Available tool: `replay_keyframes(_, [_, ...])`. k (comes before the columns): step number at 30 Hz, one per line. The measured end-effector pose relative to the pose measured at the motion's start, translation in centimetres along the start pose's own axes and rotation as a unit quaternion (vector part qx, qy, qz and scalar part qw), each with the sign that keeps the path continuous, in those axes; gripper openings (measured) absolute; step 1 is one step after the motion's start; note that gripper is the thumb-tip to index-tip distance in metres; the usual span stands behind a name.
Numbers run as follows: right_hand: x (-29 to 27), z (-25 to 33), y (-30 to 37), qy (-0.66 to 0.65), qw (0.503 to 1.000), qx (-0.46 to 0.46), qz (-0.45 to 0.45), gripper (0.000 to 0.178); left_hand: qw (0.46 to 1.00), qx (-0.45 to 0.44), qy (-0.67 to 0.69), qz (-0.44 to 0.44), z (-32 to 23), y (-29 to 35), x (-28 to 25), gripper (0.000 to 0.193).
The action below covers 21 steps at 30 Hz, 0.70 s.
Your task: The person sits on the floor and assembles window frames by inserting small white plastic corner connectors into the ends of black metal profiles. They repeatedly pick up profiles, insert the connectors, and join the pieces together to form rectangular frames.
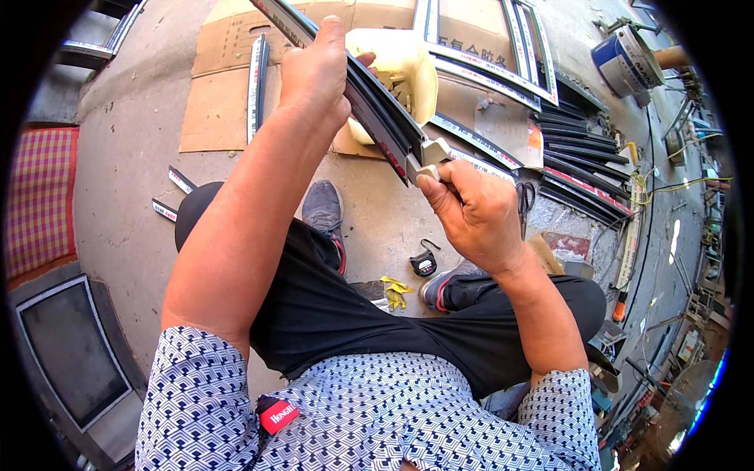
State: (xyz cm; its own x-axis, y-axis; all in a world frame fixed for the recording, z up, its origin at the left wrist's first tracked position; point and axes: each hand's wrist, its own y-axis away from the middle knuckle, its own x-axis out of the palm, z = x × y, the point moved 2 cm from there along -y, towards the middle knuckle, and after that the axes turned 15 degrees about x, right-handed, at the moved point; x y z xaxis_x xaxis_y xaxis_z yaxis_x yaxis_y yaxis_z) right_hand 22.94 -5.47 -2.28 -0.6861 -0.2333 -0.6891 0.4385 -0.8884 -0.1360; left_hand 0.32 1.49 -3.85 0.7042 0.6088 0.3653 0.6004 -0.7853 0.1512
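A long black profile strip with printed film on its side slants across the upper middle, in front of me. My left hand is closed around it, the thumb lying along the top. At its near end sits a pale grey corner connector, which my right hand pinches between thumb and fingers. Part of the connector appears to be in the strip's end; how deep is hidden. Behind the strip, a cream plastic tub holds small pale pieces, too small to make out.
Flattened cardboard lies under the tub. More black profiles are piled to the right. A tape measure and yellow scraps lie between my feet. A blue-and-white bucket stands far right; a checked cloth hangs at left.
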Motion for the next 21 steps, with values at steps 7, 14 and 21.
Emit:
replay_keyframes(7, [-0.4, -0.1, -0.2, -0.085, 0.993, 0.084, 0.007, 0.021, 0.998, 0.042, 0.044, 0.01, 0.5, -0.8, -0.3, 0.044])
replay_keyframes(14, [-0.8, 0.2, 0.0, -0.145, 0.98, 0.124, 0.045, 0.021, 0.997, 0.028, 0.068, -0.013, -0.1, -1.1, -0.2, 0.031])
replay_keyframes(21, [-0.9, 0.5, 0.0, -0.12, 0.982, 0.131, 0.068, 0.024, 0.997, 0.018, 0.078, -0.016, 0.2, -0.4, 0.1, 0.028])
